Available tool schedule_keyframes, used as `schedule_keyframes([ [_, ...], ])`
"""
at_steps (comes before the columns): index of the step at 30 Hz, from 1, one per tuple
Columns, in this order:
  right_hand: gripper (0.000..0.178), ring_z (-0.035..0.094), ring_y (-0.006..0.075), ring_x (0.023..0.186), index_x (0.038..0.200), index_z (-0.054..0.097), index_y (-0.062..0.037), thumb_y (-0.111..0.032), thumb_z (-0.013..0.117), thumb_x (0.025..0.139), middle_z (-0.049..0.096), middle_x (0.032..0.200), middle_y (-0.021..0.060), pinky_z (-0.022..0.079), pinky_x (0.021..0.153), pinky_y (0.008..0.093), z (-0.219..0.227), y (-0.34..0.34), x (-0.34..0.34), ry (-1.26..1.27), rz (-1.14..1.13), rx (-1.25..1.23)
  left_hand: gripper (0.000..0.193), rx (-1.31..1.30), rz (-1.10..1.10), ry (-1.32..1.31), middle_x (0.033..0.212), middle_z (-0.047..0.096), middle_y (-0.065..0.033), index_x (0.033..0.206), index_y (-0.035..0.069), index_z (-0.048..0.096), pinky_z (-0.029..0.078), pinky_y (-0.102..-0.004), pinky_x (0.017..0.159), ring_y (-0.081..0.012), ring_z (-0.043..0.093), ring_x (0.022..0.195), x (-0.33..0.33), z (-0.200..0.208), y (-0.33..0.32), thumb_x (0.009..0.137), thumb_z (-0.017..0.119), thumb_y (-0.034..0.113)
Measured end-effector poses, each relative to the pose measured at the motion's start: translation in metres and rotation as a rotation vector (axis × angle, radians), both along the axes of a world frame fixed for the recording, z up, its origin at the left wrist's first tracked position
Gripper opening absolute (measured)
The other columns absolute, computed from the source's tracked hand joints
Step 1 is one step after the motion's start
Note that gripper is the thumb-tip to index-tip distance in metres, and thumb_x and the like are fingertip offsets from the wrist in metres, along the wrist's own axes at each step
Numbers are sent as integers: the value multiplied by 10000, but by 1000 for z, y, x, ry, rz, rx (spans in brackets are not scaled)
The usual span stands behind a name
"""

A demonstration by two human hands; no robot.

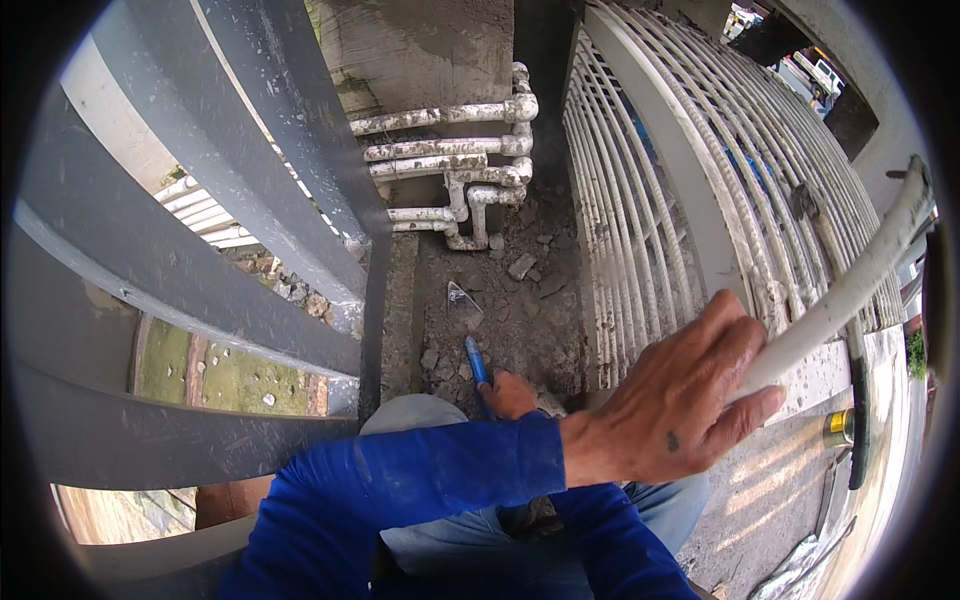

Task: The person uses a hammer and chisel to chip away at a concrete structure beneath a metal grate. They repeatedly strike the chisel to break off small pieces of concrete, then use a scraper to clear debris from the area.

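My left hand reaches across to the right, its fingers wrapped round a white round bar that slants up to the right. Beneath that forearm, my right hand closes on the blue handle of a trowel. The trowel's triangular blade points away from me, over dirt and rubble. My left sleeve covers part of my right arm and the lower end of the handle is partly hidden in the fingers.
White, dirt-stained pipes run along the wall ahead. A slatted white metal frame stands close on the right, and wide grey bars on the left with gaps between. A yellow can stands at far right.
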State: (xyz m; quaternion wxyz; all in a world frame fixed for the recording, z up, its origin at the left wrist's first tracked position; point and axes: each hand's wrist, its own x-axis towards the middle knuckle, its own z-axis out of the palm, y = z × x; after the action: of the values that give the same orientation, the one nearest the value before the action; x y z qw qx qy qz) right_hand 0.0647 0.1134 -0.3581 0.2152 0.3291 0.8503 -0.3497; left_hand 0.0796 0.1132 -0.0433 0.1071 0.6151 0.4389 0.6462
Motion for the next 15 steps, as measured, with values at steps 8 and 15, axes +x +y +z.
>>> schedule_keyframes([
  [8, 410, 648, 429, 974, 1122, 560, -33, -314, 690, 854, 659, 1034, 236, 521, 861, 505, -21, -42, -26, 375, -104, 91, 359, 119, -33, 2, 999, 419, -181, 922, -26, 518, 428, -400, 681, -304, 484, 798, 8, -11, -18, 892, 658, 303],
  [15, 329, 649, 333, 805, 1092, 498, -29, -240, 671, 908, 599, 842, 178, 495, 744, 451, 59, -24, 10, 558, -524, -163, 331, 101, -69, 25, 1042, 412, -182, 923, -20, 507, 466, -451, 687, -338, 524, 851, -21, -36, -5, 830, 698, 234],
])
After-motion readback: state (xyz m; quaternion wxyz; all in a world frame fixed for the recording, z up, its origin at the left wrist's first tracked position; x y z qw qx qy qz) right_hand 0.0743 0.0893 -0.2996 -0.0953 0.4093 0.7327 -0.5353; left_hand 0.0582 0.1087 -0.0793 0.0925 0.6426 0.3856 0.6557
